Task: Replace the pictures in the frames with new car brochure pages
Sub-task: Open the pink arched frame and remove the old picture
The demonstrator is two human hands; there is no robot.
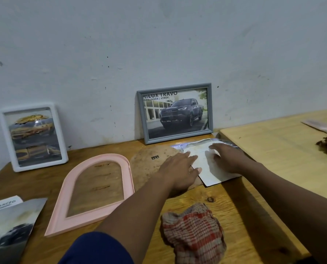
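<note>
Your left hand and right hand lie flat, fingers straight, on the page; it looks thin and floppy, so lift it by an edge.

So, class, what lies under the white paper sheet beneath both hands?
A glossy brochure page shows beyond the white paper sheet; the rest is covered.
</note>
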